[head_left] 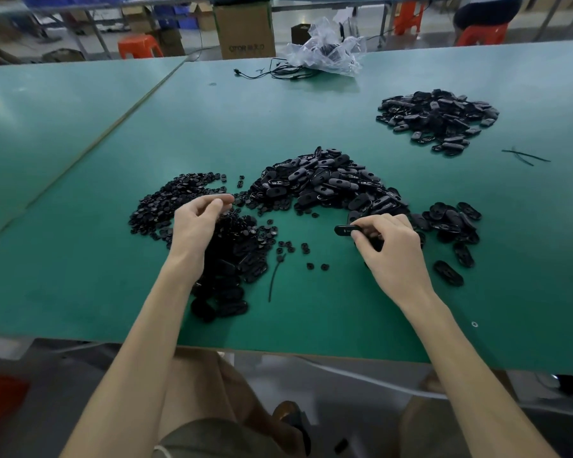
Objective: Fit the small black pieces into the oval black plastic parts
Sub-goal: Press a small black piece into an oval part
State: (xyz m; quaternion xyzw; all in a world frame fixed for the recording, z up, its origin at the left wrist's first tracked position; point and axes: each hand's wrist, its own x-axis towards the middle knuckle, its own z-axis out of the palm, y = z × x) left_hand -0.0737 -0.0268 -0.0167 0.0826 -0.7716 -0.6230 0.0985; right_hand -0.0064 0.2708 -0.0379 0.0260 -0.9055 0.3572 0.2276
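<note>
A heap of small black round pieces lies on the green table, left of centre. A larger mound of oval black parts sits in the middle. My right hand grips one oval part, whose end sticks out to the left of my fingers. My left hand hovers over the small pieces with fingers curled, thumb and fingertips close together; whether a piece is pinched between them is too small to tell. More oval parts lie under my left wrist.
A second heap of oval parts lies at the far right. Loose ovals sit right of my right hand. A clear plastic bag and black cables lie at the far edge. Black ties lie at right.
</note>
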